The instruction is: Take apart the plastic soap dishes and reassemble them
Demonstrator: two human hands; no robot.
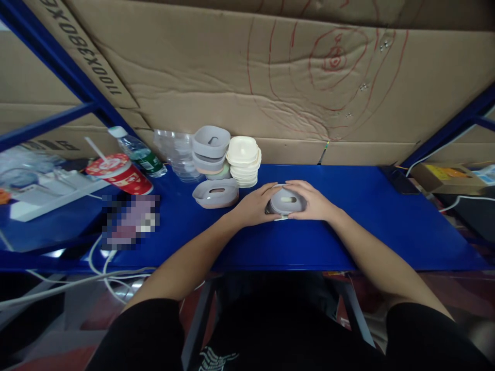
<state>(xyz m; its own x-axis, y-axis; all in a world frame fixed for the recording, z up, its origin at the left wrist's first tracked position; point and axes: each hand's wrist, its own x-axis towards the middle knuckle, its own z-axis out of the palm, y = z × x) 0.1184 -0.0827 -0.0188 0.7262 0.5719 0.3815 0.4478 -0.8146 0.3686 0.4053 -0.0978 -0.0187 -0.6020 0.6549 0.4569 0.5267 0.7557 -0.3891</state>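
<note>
Evenly, the left hand [255,207] and right hand [315,202] curve their grip around a slotted gray piece [286,205], one from each side, over the table [286,250]'s middle. Left of it sits a wider gray dish [204,192]; farther back stand a gray stack [211,144] and, touching its right, a cream stack [243,161]. Farther left is a red cup [129,176].

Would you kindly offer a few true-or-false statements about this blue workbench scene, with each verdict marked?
1. The left hand and right hand touch the same slotted, rounded grey plastic piece. True.
2. The stacked square cream plastic pieces stand beside the stacked grey plastic tubs. True.
3. The left hand rests on the cream stack. False: it is on the slotted piece.
4. The clear, green-labelled plastic bottle has a red cap. False: its cap is white.
</note>
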